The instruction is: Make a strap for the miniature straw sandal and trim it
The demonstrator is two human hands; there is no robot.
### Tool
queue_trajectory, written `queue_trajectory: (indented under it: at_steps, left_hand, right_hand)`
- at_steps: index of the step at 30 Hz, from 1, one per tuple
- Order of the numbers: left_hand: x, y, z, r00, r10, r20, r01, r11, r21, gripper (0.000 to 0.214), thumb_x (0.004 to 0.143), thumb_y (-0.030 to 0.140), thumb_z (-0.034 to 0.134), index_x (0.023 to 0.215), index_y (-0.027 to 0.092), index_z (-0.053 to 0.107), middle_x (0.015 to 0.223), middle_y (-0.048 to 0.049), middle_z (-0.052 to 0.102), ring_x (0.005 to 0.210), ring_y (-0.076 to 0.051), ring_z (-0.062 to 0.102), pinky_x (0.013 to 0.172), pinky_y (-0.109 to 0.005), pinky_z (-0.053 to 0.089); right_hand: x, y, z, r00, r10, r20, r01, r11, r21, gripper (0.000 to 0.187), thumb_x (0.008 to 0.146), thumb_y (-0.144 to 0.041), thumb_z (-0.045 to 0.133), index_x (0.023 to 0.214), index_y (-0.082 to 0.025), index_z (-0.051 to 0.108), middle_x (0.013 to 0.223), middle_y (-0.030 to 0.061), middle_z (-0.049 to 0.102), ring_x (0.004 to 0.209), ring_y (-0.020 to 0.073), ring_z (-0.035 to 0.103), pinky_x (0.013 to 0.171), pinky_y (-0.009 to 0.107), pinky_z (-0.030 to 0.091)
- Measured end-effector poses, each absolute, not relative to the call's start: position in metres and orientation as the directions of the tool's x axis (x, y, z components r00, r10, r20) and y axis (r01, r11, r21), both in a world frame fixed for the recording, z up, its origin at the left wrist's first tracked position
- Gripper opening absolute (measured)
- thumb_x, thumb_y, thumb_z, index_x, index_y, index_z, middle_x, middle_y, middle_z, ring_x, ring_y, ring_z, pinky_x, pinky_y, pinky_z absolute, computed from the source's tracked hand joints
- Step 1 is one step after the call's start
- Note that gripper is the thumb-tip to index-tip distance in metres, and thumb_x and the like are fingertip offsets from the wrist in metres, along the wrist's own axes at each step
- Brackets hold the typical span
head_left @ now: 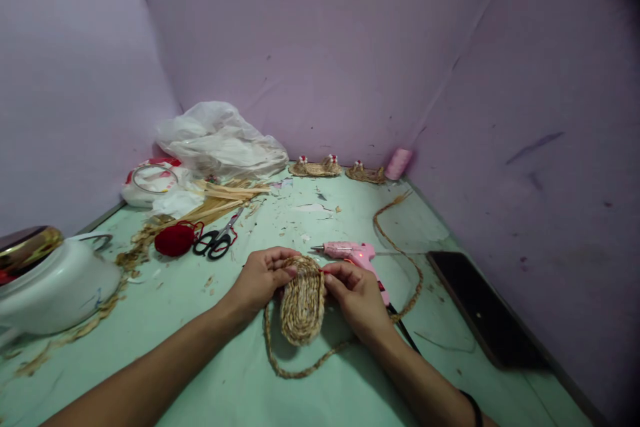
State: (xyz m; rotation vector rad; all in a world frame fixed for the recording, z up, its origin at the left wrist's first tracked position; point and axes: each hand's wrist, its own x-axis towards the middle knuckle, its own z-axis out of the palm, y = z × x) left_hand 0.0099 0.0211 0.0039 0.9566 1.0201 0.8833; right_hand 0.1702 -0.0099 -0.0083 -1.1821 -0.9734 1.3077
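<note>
Holding up a flat oval mat of tan, coiled straw rope (303, 307) in the lower middle of the frame. With the bare left hand (267, 277), pinching the top left edge, thumb in front, closed tight. With the bare right hand (357, 297), pinching the upper right edge, thumb and finger close together, with a tiny red bit (323, 271) by the tips, too small to name. Under the mat, a long, loose tan braided rope (273, 360), bending round toward the right wrist. Just behind the right hand, a pink glue gun (357, 253) with a little orange light. Left of the middle, a round dark red yarn ball (174, 240) just beside black-handled scissors (223, 232). Likely busy fixing the mat's edge. Seems to call for a steady left pinch and a small, careful right press.
</note>
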Motion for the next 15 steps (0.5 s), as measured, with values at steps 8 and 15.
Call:
queue_trajectory:
  at_steps: [8, 15]
  left_hand:
    - [0.013, 0.025, 0.001, 0.174, 0.948, -0.266, -0.163, 0.294, 0.942, 0.032, 0.047, 0.018, 0.071, 0.077, 0.012, 0.060, 0.067, -0.0050, 0.068, 0.061, -0.017, 0.060, 0.058, -0.027, 0.045]
    - [0.014, 0.024, -0.001, 0.194, 0.965, -0.174, -0.232, 0.217, 0.948, 0.024, 0.045, 0.014, 0.067, 0.069, 0.013, 0.061, 0.061, -0.0033, 0.066, 0.058, -0.016, 0.058, 0.058, -0.026, 0.042]
  right_hand:
    - [0.173, -0.007, -0.017, 0.050, 0.973, -0.227, -0.173, -0.215, -0.961, 0.035, 0.056, -0.031, 0.073, 0.086, -0.017, 0.065, 0.068, 0.0017, 0.064, 0.051, 0.0138, 0.058, 0.049, 0.028, 0.048]
    - [0.173, 0.001, -0.023, -0.149, 0.929, -0.338, -0.298, -0.369, -0.880, 0.044, 0.052, -0.049, 0.076, 0.076, -0.013, 0.065, 0.056, 0.0021, 0.062, 0.046, 0.0098, 0.055, 0.047, 0.023, 0.046]
